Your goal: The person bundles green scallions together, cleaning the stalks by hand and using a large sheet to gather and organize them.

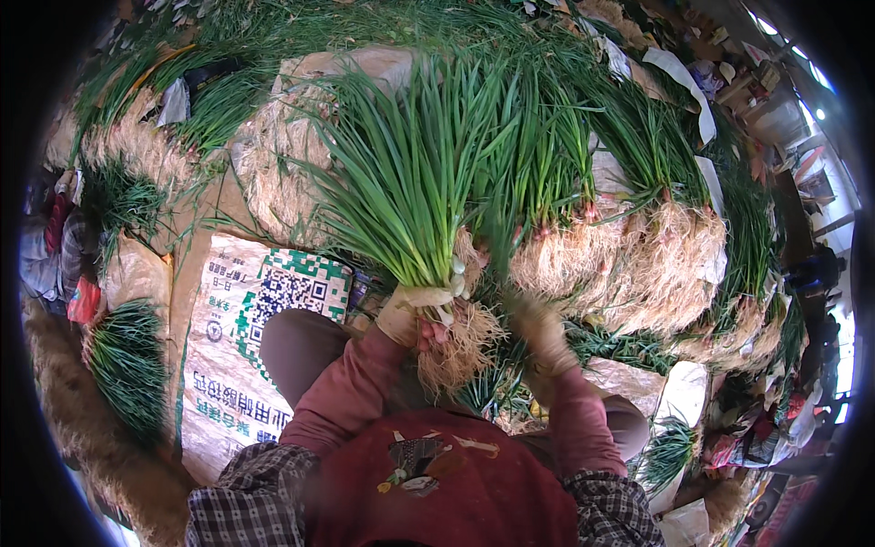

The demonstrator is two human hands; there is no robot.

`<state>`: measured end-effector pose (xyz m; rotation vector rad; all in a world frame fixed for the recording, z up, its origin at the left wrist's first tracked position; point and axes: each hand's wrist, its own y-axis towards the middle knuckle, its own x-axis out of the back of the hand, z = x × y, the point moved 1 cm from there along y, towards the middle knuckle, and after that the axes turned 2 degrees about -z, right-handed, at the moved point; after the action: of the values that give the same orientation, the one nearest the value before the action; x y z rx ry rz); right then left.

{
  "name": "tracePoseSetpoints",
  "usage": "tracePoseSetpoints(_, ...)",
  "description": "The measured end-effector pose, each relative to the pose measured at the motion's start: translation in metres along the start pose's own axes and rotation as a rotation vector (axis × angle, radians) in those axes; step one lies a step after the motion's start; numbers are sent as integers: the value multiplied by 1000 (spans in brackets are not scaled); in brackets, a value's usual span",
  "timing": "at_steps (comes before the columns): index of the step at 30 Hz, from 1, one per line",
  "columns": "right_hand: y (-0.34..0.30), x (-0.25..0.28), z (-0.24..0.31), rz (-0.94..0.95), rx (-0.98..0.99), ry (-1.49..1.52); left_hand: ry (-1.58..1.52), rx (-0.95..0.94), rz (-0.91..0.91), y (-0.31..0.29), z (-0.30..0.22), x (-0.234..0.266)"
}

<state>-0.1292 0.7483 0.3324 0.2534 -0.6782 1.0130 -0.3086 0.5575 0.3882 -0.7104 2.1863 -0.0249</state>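
Sacking (210, 365) around, bunch (421, 196) in left hand (398, 317)

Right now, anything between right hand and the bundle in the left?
No, nothing visible: the right hand, blurred, is just right of the roots of the green bundle, which the left hand holds.

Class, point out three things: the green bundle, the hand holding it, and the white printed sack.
Green bundle (421, 196): head view, on its long leaves.
Left hand (397, 318): head view, back of the hand.
White printed sack (219, 361): head view, pale surface beside the square pattern.
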Motion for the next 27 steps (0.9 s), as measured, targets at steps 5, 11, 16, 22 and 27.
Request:
tracePoseSetpoints(5,-44,-27,-10,646,-39,-547,50,40,-4,-9,-10,-13)
tracePoseSetpoints(11,76,43,59,-483,-20,-473,150,239,-65,0,19,10)
tracePoseSetpoints(16,97,44,32,-433,7,-364,130,248,-49,-1,16,0)
tracePoseSetpoints(22,-7,-24,44,-194,327,240,109,286,-23,3,27,2)
tracePoseSetpoints(27,6,-5,46,-17,-280,456,111,324,-9,8,36,6)
